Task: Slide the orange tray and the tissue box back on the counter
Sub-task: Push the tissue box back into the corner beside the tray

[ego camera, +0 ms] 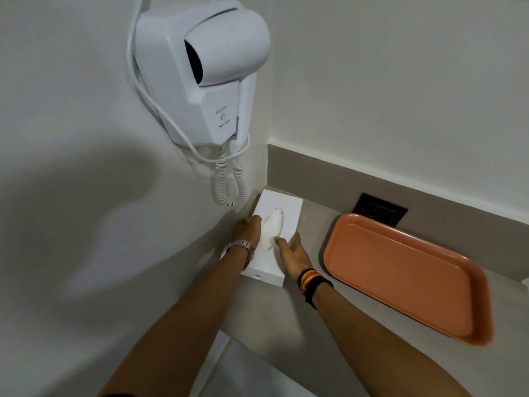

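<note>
1. The tissue box (283, 204) sits just below the hair dryer (200, 67); the orange tray (400, 276) lies lower right of the dryer.
2. My left hand (246, 229) curls over the box's edge; my right hand (293, 255) presses flat against its side.
3. Probably light and stiff: I'd push low.

Soft, dim indoor light with a grey-green cast. A broad, blurred shadow spreads over the pale painted wall (94, 202) at nine o'clock. The glossy white plastic wall-mounted hair dryer (206, 70) at twelve o'clock shows a mild sheen. The white cardboard tissue box (282, 207) at centre looks washed out. Wide-angle distortion curves the grey desk (312, 224) toward five o'clock, where the flat orange plastic tray (400, 276) blurs at its near corner.
</note>
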Motion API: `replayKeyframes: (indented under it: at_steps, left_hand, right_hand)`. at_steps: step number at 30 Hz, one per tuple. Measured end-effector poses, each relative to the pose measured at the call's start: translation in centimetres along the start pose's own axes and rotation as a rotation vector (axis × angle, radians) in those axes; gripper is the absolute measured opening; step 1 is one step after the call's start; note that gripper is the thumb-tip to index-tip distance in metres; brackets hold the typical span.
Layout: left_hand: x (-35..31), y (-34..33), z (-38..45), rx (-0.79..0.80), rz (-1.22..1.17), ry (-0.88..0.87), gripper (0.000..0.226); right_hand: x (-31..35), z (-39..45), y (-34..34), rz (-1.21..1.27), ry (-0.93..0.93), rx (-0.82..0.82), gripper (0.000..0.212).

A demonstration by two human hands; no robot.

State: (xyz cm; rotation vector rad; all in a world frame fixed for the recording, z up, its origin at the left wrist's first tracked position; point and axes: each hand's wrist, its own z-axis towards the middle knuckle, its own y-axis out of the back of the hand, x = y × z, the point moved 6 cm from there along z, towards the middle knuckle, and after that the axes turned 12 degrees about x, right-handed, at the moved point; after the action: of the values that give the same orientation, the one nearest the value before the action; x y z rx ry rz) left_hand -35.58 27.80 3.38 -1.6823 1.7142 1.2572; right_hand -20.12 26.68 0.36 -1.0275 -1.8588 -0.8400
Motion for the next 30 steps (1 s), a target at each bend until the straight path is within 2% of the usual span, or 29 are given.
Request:
replayKeyframes:
  at_steps: [7, 10, 14, 16, 19, 21, 24, 27, 30]
  left_hand:
    - [-1.0, 0.9, 5.4, 0.041, 0.101, -0.033, 0.024]
    - [-0.6, 1.2, 6.0, 0.034, 0.127, -0.016, 0.021]
    - [0.5, 0.5, 5.9, 0.050, 0.231, -0.034, 0.046]
    - [0.8, -0.2, 4.4, 0.019, 0.440, -0.145, 0.057]
    - [2.7, -1.8, 0.5, -0.051, 0.830, -0.353, 0.062]
    - [4.7, -3.0, -2.5, -0.074, 0.969, -0.495, 0.062]
    - [7.4, -4.8, -6.4, -0.082, 1.073, -0.643, 0.063]
    - [9.3, -6.5, -8.4, -0.061, 1.090, -0.648, 0.068]
    - [10.1, -7.8, -8.9, -0.048, 1.075, -0.544, 0.076]
  right_hand:
    - [0.3, 4.2, -0.5, 0.036, -0.014, -0.028, 0.053]
    - [0.1, 5.0, -0.7, -0.003, -0.020, -0.034, 0.056]
    - [-0.6, 4.0, -0.8, -0.031, 0.012, -0.003, 0.066]
    - [-1.2, 2.1, -0.7, -0.157, 0.101, -0.014, 0.067]
    - [-3.3, -1.9, -0.6, -0.596, 0.246, -0.087, 0.067]
    - [-5.4, -4.5, -0.5, -0.789, 0.310, -0.107, 0.067]
    - [-9.1, -8.1, -0.2, -1.015, 0.299, -0.100, 0.069]
    - [-12.4, -10.3, 0.4, -1.141, 0.226, -0.083, 0.075]
    - [-14.7, -11.5, 1.3, -1.178, 0.151, -0.056, 0.079]
